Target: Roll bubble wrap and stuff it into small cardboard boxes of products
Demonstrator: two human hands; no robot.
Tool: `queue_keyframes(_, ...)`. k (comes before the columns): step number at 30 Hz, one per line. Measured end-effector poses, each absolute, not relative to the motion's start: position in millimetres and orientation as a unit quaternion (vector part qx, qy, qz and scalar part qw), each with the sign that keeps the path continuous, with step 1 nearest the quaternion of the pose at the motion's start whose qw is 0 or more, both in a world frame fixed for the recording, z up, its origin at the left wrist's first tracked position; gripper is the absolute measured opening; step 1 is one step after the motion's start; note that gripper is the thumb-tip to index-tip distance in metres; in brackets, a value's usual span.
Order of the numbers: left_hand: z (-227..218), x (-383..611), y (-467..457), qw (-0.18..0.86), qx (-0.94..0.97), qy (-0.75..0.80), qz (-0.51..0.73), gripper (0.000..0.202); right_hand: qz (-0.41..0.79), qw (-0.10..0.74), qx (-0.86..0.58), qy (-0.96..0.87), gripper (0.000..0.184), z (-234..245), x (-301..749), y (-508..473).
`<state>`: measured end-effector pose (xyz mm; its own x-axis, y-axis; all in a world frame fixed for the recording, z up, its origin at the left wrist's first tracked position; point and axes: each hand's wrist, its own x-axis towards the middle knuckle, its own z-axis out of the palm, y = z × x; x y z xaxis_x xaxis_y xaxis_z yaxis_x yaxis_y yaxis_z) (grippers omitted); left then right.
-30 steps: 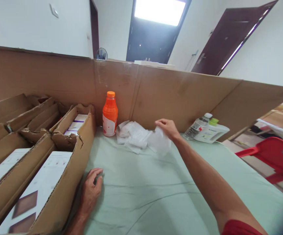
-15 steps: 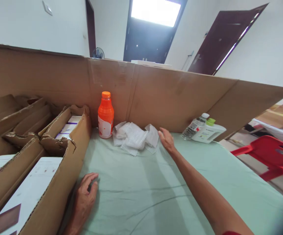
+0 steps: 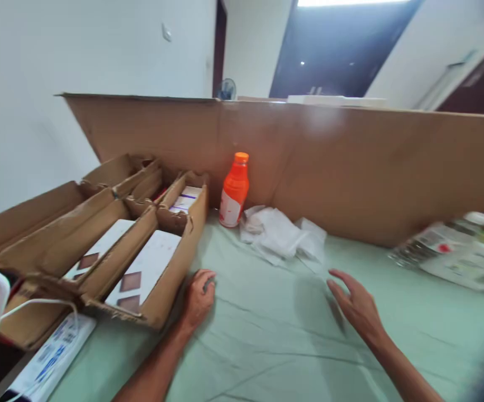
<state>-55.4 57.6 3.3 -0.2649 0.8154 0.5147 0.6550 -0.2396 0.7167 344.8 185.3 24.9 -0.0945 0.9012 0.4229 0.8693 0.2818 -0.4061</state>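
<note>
My left hand [image 3: 199, 297] rests on the pale green cloth [image 3: 267, 335] beside the cardboard box [image 3: 170, 279], its fingers curled around something small and dark that I cannot make out. Hovering just over the cloth, my right hand [image 3: 357, 304] is open and empty, fingers stretched toward a pile of clear plastic bags [image 3: 281, 234]. An orange bottle [image 3: 234, 190] stands upright behind the pile, against the cardboard wall [image 3: 351, 162].
Open cardboard boxes at the left hold white flat packs [image 3: 147, 268]. A clear bottle and a white jug [image 3: 455, 251] lie at the far right, blurred. A white cable and a printed pack [image 3: 49, 357] sit at the lower left.
My right hand has let the plastic bag drop on the pile and pulled back toward me, open. The view has swung to the left. My left hand has stayed put.
</note>
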Motion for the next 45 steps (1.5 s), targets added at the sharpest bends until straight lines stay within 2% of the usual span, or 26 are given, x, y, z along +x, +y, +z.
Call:
queue_keyframes(4,47,-34,32,0.009,0.620,0.596,0.511,0.031,0.046,0.309,-0.557,-0.769,0.045,1,353,148)
queue_keyframes(8,119,-32,-17,-0.194,0.626,0.579,0.484,0.037,0.071,0.322,-0.525,-0.785,0.041,1,327,125)
queue_keyframes(10,145,-49,-33,-0.270,0.584,0.636,0.426,0.043,0.089,0.330,-0.518,-0.784,0.040,5,312,113)
queue_keyframes(12,158,-72,-39,-0.278,0.567,0.698,0.338,0.047,0.110,0.337,-0.511,-0.783,0.038,7,302,100)
queue_keyframes(15,156,-96,-34,-0.239,0.582,0.736,0.249,0.050,0.143,0.342,-0.488,-0.790,0.034,10,297,79)
queue_keyframes(17,149,-98,-32,-0.229,0.601,0.724,0.249,0.052,0.159,0.346,-0.473,-0.795,0.032,14,300,67)
queue_keyframes(20,143,-84,-37,-0.214,0.648,0.671,0.291,0.056,0.174,0.351,-0.469,-0.791,0.030,25,312,51)
queue_keyframes(26,153,-40,-72,-0.089,0.783,0.522,0.326,0.060,0.209,0.326,-0.494,-0.779,0.031,39,335,21)
queue_keyframes(28,156,-32,-85,-0.095,0.771,0.510,0.369,0.056,0.236,0.309,-0.500,-0.773,0.035,35,337,9)
queue_keyframes(31,144,-32,-100,-0.095,0.653,0.582,0.475,0.053,0.281,0.294,-0.496,-0.768,0.045,23,338,-11)
queue_keyframes(33,120,-38,-106,-0.022,0.561,0.646,0.518,0.062,0.304,0.289,-0.488,-0.766,0.050,17,336,-22)
queue_keyframes(35,85,-47,-108,0.105,0.492,0.683,0.529,0.077,0.327,0.286,-0.479,-0.763,0.055,15,332,-30)
queue_keyframes(37,49,-54,-107,0.231,0.439,0.692,0.525,0.090,0.354,0.289,-0.467,-0.757,0.061,15,326,-31)
queue_keyframes(39,22,-55,-103,0.324,0.415,0.675,0.517,0.093,0.380,0.298,-0.455,-0.748,0.067,17,319,-28)
queue_keyframes(41,11,-48,-95,0.365,0.413,0.653,0.519,0.089,0.402,0.307,-0.439,-0.743,0.071,20,311,-20)
queue_keyframes(45,24,-21,-66,0.355,0.417,0.624,0.558,0.075,0.431,0.325,-0.395,-0.744,0.072,24,297,-1)
